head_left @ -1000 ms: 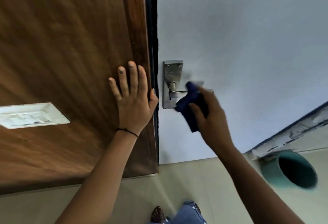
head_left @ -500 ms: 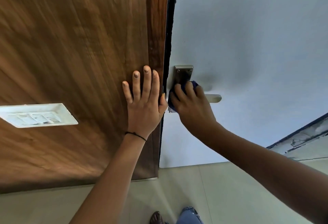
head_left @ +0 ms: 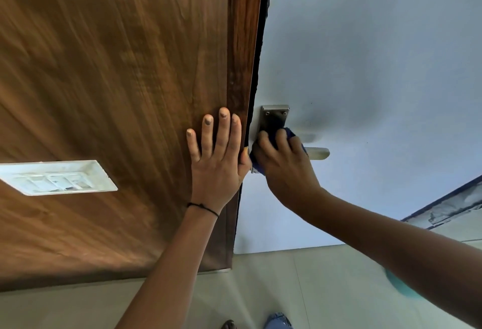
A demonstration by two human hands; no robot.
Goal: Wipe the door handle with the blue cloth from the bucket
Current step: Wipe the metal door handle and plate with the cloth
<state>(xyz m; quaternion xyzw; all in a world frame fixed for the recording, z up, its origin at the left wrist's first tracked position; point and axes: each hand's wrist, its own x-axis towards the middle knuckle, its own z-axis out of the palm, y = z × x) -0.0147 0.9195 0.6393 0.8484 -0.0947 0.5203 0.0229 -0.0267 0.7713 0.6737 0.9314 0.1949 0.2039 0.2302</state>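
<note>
A silver door handle (head_left: 317, 152) with its metal backplate (head_left: 273, 117) is fixed on the pale blue door (head_left: 378, 68). My right hand (head_left: 284, 164) presses the blue cloth (head_left: 289, 133) against the backplate and the lever's base, covering most of both. Only small parts of the cloth show between and around my fingers. My left hand (head_left: 216, 161) lies flat with fingers spread on the brown wooden panel (head_left: 104, 94), just left of the door's edge. A sliver of the teal bucket (head_left: 399, 287) peeks out below my right forearm.
A white switch plate (head_left: 57, 178) is set into the wooden panel at the left. Beige floor tiles (head_left: 300, 289) run below the door. My foot and a jeans hem (head_left: 277, 322) show at the bottom edge. A worn door frame (head_left: 448, 206) runs at the right.
My right hand slid with the cloth from the lever's outer part inward onto the backplate. The view shifted, so the bucket became almost hidden. My left hand stayed flat on the wood.
</note>
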